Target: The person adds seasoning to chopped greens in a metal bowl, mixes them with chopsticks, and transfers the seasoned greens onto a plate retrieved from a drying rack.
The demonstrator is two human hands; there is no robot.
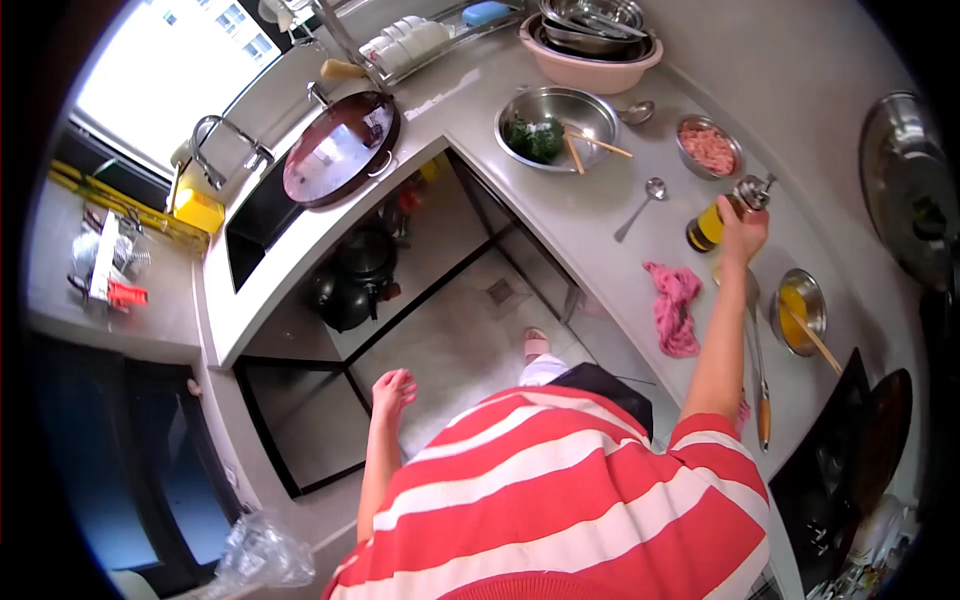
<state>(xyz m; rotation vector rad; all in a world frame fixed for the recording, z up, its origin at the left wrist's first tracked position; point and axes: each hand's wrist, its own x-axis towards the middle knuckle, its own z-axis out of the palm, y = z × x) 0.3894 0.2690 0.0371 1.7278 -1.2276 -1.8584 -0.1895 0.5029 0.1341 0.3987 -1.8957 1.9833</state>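
My right hand (744,236) is wrapped round a dark glass bottle (706,229) with a yellow label, tilted in this view above the counter. A metal-topped part (752,190) shows just past my fingers; whether it belongs to the bottle I cannot tell. My left hand (393,390) hangs over the floor with fingers curled in and nothing visible in it. Close to the bottle are a spoon (640,207), a bowl of pink minced meat (708,150) and a crumpled pink cloth (673,308). A bowl of beaten egg (797,313) with chopsticks lies right of my forearm.
Farther back stands a steel bowl (575,105) with greens and chopsticks, beside a pink basin (590,72) of stacked bowls. A wok (340,150) rests over the sink. A wooden-handled utensil (763,410) and the black stove (820,480) lie at the right.
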